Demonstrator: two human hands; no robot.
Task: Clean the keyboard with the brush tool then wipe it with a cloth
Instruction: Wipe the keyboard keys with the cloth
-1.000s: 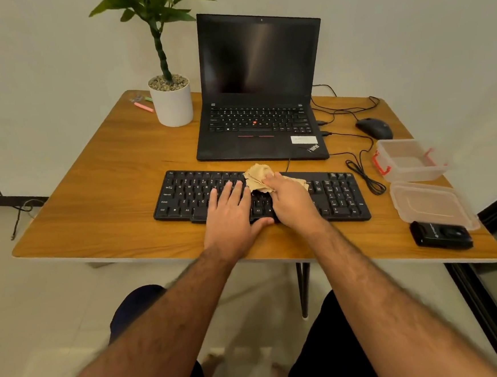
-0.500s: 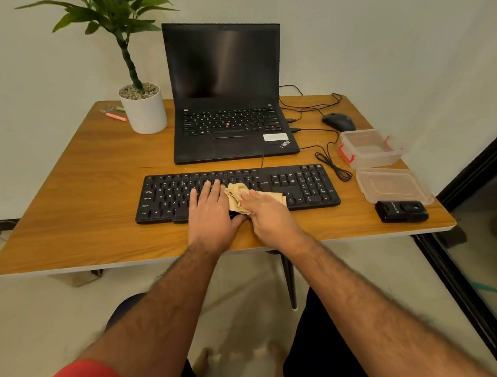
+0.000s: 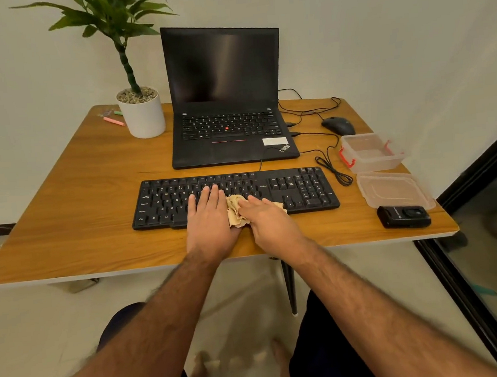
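**Wiping the keys**

A wooden bench (image 3: 74, 220) stands against a pale wall and carries a laptop (image 3: 225, 101), a potted plant (image 3: 141, 110), a mouse (image 3: 337, 125) and two clear tubs at the right edge. In the head view, the keyboard (image 3: 301, 188) lies along the near edge, just in front of the laptop. The left hand (image 3: 211, 218) rests flat on the middle keys, fingers (image 3: 209, 196) straight and close together, likely to steady the board. The right hand (image 3: 269, 218) presses a crumpled cloth (image 3: 234, 208) onto the keys just beside it, fingers laid over the cloth. No brush is visible, so the wiping step looks underway.
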